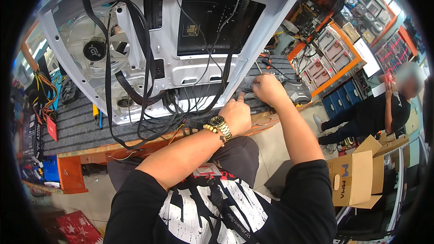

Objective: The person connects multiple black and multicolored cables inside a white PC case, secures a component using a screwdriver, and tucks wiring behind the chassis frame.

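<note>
A white computer case (174,70) stands before me with its cable side facing me. Black cables (147,54) hang down across it and bunch at its lower edge. My left hand (236,115) is at the case's lower right corner, fingers curled in a pinch near a dark part on the bench. Just right of it, my right hand (269,91) is closed, knuckles up, beside the case's right edge. A thin grey rod (258,67) shows above its fingers. What either hand grips is hidden. A gold watch (220,125) is on my left wrist.
The case rests on a ribbed grey mat (81,133) over the bench. Red-handled pliers (266,63) and a black box-shaped device (296,91) lie to the right. Colourful wires (47,95) hang at left. A person (384,108) and an open cardboard box (357,174) are at right.
</note>
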The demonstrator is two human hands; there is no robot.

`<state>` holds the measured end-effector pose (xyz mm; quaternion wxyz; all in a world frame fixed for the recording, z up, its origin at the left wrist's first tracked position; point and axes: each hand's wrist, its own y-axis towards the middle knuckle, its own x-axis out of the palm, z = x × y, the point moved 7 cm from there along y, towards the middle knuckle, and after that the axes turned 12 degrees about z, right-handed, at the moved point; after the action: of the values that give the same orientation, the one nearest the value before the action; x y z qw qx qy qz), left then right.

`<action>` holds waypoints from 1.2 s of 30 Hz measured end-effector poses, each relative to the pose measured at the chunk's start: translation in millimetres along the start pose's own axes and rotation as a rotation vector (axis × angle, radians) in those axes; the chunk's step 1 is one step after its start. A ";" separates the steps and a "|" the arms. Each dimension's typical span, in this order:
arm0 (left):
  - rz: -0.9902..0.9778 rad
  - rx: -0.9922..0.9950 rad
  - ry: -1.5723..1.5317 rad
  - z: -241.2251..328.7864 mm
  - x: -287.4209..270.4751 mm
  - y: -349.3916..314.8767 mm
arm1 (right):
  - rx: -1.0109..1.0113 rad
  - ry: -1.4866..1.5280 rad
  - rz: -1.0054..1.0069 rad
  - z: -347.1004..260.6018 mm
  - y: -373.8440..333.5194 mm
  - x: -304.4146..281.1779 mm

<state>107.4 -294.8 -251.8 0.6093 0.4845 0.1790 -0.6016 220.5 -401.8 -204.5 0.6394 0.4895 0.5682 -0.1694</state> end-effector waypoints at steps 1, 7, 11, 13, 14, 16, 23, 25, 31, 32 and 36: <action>-0.003 -0.007 -0.005 -1.1 1.3 0.2 | 0.000 0.001 0.002 -5.0 -0.7 -1.0; 0.016 -0.028 -0.027 -3.9 3.3 -1.3 | 0.067 0.000 -0.227 1.4 -5.2 20.4; 0.039 -0.029 -0.009 -6.0 4.3 -1.4 | 0.060 -0.028 -0.261 -0.3 -2.6 21.3; 0.050 -0.054 -0.037 -5.7 2.4 -1.7 | 0.042 -0.038 -0.274 -1.5 -2.8 21.6; 0.050 -0.053 -0.036 -4.7 1.1 -1.7 | 0.043 -0.037 -0.273 0.2 -3.5 24.7; 0.078 -0.067 -0.049 -4.4 -3.1 -0.8 | 0.048 -0.021 -0.158 5.0 -1.4 28.9; 0.265 -0.011 -0.222 15.4 -33.7 -32.9 | 0.149 0.038 0.084 22.0 10.7 39.9; 0.255 0.031 -0.372 21.7 -47.6 -49.8 | 0.157 0.093 0.160 20.6 14.9 42.9; 0.095 0.138 -0.624 37.3 -116.8 -90.8 | 0.465 0.270 0.042 24.5 12.6 53.1; 0.066 0.183 -0.620 38.8 -123.4 -95.6 | 0.496 0.294 0.057 27.1 12.2 50.9; -0.103 0.215 -0.637 44.1 -158.2 -113.9 | 0.352 0.261 0.258 31.4 16.5 47.1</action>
<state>-45.5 -219.8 -147.2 0.5487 0.3240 -0.0607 -0.7683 264.8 -403.9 -243.2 0.4818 0.6796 0.5404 -0.1183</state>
